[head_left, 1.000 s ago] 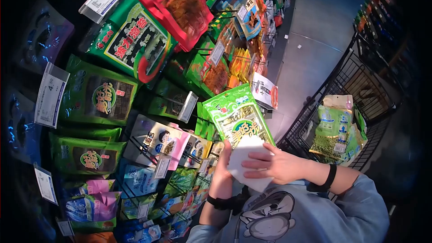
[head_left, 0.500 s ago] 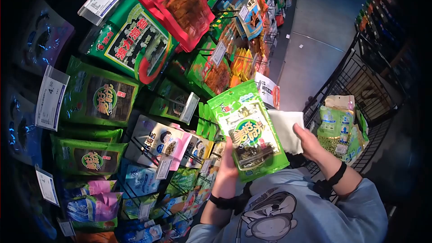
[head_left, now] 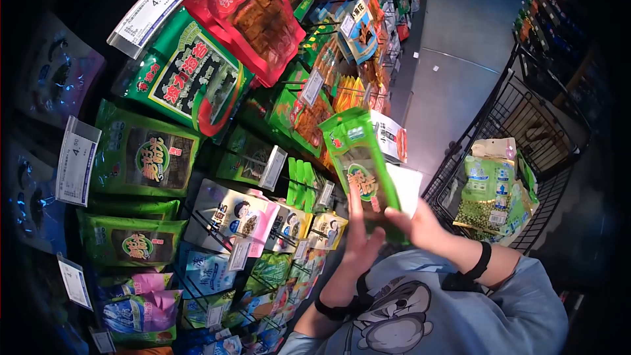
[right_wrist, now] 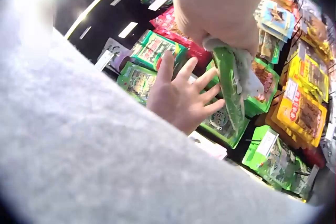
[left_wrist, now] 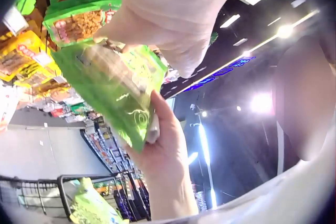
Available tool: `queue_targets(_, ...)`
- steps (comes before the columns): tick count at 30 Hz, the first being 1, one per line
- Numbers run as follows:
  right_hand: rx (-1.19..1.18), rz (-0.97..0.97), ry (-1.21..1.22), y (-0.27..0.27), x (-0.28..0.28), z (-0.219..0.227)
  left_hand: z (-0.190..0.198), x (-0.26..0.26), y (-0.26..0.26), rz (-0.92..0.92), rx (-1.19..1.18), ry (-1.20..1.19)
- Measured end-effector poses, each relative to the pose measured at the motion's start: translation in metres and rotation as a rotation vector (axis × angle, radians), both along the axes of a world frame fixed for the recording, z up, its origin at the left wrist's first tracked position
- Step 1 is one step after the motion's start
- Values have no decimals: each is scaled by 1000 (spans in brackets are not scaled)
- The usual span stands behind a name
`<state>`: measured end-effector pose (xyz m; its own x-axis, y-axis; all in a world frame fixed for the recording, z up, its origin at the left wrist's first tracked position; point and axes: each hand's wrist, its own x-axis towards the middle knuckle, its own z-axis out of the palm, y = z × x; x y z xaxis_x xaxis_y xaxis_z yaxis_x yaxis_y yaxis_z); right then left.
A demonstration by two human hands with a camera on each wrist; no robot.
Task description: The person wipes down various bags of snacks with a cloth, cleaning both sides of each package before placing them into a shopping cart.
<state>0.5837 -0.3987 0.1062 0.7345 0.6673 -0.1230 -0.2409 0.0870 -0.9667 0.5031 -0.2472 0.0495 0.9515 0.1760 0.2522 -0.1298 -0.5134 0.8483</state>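
Observation:
A green seaweed snack packet [head_left: 360,158] is tilted upright in front of the person's chest. My right hand [head_left: 422,227] grips its lower edge, thumb over the front. A folded white cloth [head_left: 406,187] sticks out behind the packet from the same hand. In the right wrist view, packet and cloth hang together from the right hand [right_wrist: 220,19]. My left hand [head_left: 358,243] is alongside the packet, overlapping its front in the head view. Its fingers are spread and straight in the right wrist view, with nothing gripped.
Hanging snack packets fill the rack at left, including a large green seaweed bag [head_left: 197,79] and a red bag [head_left: 253,20]. Price tags [head_left: 77,161] jut out. At right stands a black wire cart [head_left: 490,108] holding green bags [head_left: 488,190]. An aisle floor [head_left: 453,79] runs ahead.
The right hand, earlier wiping the packet and then apart with the cloth, now grips the packet's lower edge too. The left hand has let go and spread its fingers. The packet has turned partly sideways.

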Motion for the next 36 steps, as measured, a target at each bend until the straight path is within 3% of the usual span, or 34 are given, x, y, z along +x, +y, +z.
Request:
queue_targets(1, 43, 80, -87, 2, -4, 13, 16, 7, -9, -51, -381, -83)
queue_targets(2, 201, 112, 24, 8, -12, 12, 35, 13, -18, -106, -761, -166)
queue_targets(3, 120, 143, -381, 7, -10, 13, 59, 15, -19, 206, -959, 167)
queue_targets(4, 31, 168, -783, 5, -7, 15, 51, 4, -6, -76, -1227, 110)
queue_targets(6, -141, 448, -1218, -1, -2, 27, 39, -5, 19, -413, -1770, -20)
queue_targets(7, -185, 505, -1337, -6, -4, 30, 40, -8, 23, -416, -1766, -20)
queue_targets(11, -198, 581, -1373, -6, 1, 30, 40, -17, 30, -379, -1655, 46)
queue_targets(14, -185, 505, -1374, -4, 9, 32, 38, -22, 30, -359, -1584, 109)
queue_targets(18, -371, 393, -1284, 6, 31, 47, 37, -24, 29, -338, -1482, 188)
queue_targets(20, -424, 222, -1316, 7, 42, 47, 37, -26, 29, -327, -1430, 228)
queue_targets(25, -526, 27, -1333, 6, 63, 50, 36, -31, 28, -290, -1301, 312)
queue_targets(27, -576, 36, -1267, -2, 69, 50, 39, -34, 28, -277, -1276, 327)
queue_targets(29, -562, 31, -1195, -10, 75, 44, 45, -38, 27, -36, -1383, 379)
queue_targets(32, -531, -30, -1134, -25, 87, 22, 26, -41, 39, -127, -1368, 294)
queue_targets(34, -308, -150, -871, -36, 95, -2, 12, -45, 49, -173, -1353, 290)
queue_targets(35, -308, -152, -871, -38, 94, -3, 8, -48, 52, -221, -1338, 289)
queue_targets(36, -299, -180, -659, -42, 90, -4, 8, -50, 51, -227, -1339, 291)
